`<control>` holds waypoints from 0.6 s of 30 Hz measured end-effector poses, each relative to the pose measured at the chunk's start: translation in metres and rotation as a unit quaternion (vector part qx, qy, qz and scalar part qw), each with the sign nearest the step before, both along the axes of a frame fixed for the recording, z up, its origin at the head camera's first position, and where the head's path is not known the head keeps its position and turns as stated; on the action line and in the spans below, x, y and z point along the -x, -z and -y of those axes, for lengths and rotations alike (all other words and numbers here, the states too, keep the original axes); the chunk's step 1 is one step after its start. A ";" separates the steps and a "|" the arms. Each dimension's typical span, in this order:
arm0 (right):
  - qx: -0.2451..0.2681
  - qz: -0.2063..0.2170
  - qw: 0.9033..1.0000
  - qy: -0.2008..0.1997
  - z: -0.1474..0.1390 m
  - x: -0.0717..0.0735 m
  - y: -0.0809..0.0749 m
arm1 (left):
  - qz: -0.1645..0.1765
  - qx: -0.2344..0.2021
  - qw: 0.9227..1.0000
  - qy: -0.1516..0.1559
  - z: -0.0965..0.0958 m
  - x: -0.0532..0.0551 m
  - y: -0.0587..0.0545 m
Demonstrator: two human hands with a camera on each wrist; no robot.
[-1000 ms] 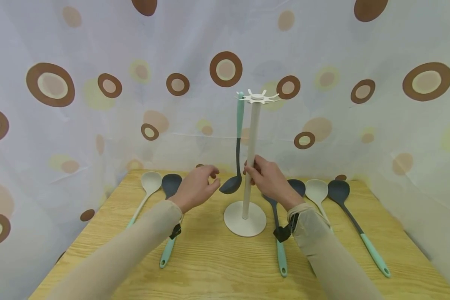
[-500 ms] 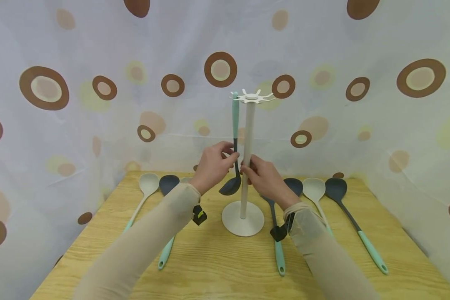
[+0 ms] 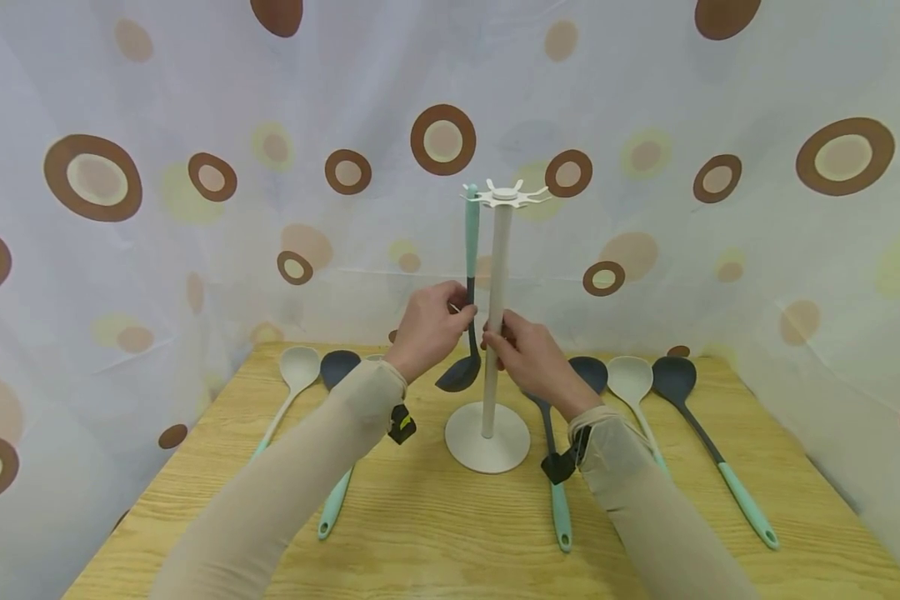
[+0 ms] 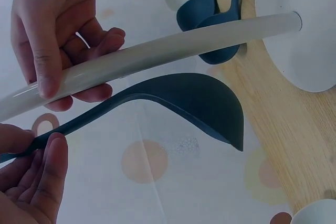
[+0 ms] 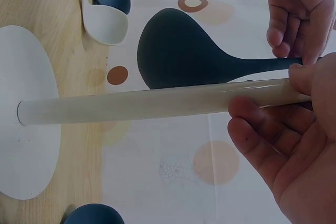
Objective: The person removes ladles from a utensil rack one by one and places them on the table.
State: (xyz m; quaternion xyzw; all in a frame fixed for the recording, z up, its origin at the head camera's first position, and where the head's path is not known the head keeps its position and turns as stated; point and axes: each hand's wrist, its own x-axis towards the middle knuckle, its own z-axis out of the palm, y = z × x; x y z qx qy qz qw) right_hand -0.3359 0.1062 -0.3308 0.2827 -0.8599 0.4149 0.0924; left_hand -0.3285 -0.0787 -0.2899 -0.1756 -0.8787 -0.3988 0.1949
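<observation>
A cream utensil stand [image 3: 495,333] rises from a round base [image 3: 487,440] in the middle of the wooden table [image 3: 450,533]. A ladle [image 3: 471,242] with a teal handle and dark bowl [image 3: 457,377] hangs from a hook at the stand's top, left of the pole. My left hand [image 3: 459,313] pinches the ladle's dark shaft just above the bowl. My right hand [image 3: 497,342] grips the pole at mid height. In the left wrist view, my fingertips [image 4: 50,156] hold the shaft beside the bowl [image 4: 205,103]. The right wrist view has my fingers [image 5: 262,129] curled round the pole [image 5: 142,103].
Loose spoons lie on the table: a cream spoon [image 3: 298,368] and a dark spoon [image 3: 341,367] at the left, a dark spoon [image 3: 591,372], a cream spoon [image 3: 630,379] and another dark spoon [image 3: 677,379] at the right. A spotted curtain [image 3: 195,125] closes in the back and sides.
My left hand rose from beside the ladle's bowl and took hold of its shaft. The right hand kept its grip on the pole. In the last half second almost nothing moved.
</observation>
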 end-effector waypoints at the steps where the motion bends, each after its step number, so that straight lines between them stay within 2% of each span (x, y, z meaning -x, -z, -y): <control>1: -0.001 -0.001 1.000 0.001 0.000 0.000 0.000 | -0.002 0.001 1.000 -0.002 0.000 0.000 0.000; 12: 0.004 0.011 1.000 0.003 0.001 0.000 0.000 | -0.026 -0.026 0.999 -0.021 0.013 0.002 -0.008; 18: 0.005 0.012 1.000 0.000 0.000 -0.001 0.000 | -0.024 0.001 0.999 -0.023 0.027 -0.003 0.001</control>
